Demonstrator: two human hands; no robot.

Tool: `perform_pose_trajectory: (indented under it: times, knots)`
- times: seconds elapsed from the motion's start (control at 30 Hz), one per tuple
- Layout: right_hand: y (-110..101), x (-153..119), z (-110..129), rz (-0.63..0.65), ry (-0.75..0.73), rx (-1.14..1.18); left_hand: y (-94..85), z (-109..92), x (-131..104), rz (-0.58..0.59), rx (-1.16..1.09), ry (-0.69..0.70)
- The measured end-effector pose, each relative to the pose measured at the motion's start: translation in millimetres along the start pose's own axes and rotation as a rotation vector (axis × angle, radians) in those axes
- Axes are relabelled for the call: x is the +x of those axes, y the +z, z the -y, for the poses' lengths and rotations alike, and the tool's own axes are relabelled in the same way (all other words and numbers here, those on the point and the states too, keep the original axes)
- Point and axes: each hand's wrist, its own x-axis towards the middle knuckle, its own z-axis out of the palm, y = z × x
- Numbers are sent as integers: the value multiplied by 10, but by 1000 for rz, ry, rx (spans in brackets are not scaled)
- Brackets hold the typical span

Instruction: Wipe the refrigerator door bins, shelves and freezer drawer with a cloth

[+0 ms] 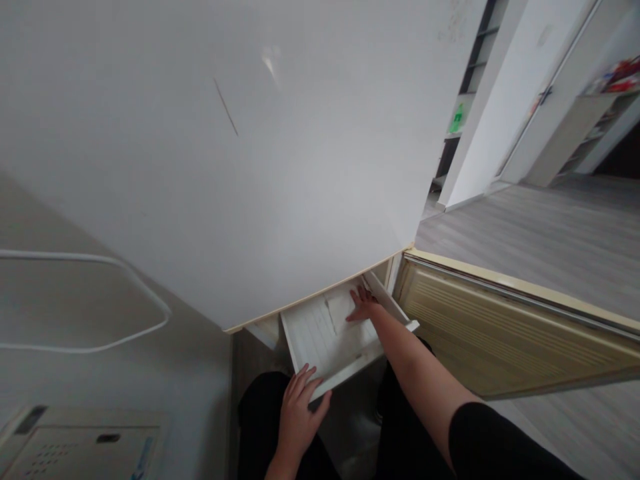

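A shallow white drawer (345,380) is pulled out from under the big white cabinet top. My left hand (301,410) is at its front left corner, fingers over the edge and thumb on the outer side, gripping the front panel. Inside the drawer, toward the back right, my right hand (363,305) lies with its fingers spread. Under and beside those fingers is a flat white piece (339,308), perhaps paper or a thin sheet; its kind is unclear. Pale lengthwise lines show on the drawer's bottom at the left.
The broad white top (300,167) fills the upper view. An open yellowish ribbed door (500,320) stands to the right of the drawer. At left, a white cable (125,263) hangs by the wall above a pale panel box (85,440). My knees are below the drawer.
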Motion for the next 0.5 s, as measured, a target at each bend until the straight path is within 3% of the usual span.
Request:
perform_pose_trajectory:
  times: [0.1, 0.4, 0.5]
  knots:
    - [-28, -77, -70, -21, 16, -23, 5, -10, 22, -15, 6, 5]
    - [-120, -27, 156, -268, 77, -79, 2, -43, 42, -15, 33, -4]
    - [-116, 54, 263, -260, 34, -136, -4, -42, 42, -2, 29, -12]
